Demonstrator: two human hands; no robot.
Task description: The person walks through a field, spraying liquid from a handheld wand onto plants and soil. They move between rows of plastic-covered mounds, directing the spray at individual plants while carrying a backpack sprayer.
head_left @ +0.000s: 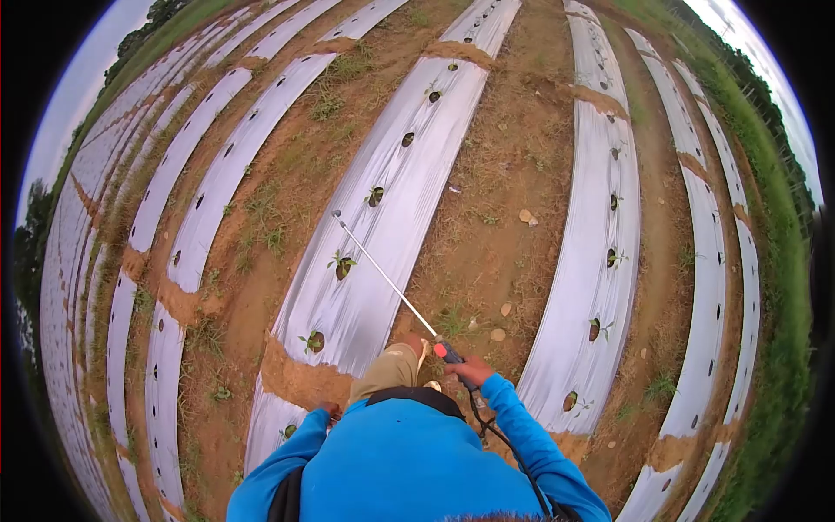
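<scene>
My right hand (470, 371) is closed around the dark handle of a sprayer wand (383, 274), near its red part. The thin metal lance points forward and left, its nozzle (337, 214) hanging over the white plastic mulch (365, 300) of the middle bed. From the handle a black hose (504, 439) runs back along my right arm. Low at my left side, my left hand (330, 411) looks curled; what it holds, if anything, is hidden. Young plants (343, 265) grow from round holes in the mulch, one of them just left of the lance.
Parallel mulched beds (591, 261) lie on both sides, with bare soil paths (487, 252) between them. Soil strips (300, 378) cross the sheets. Stones (497, 334) and weeds dot the path. My foot (424, 352) is beside the middle bed. Grass (783, 348) borders the right side.
</scene>
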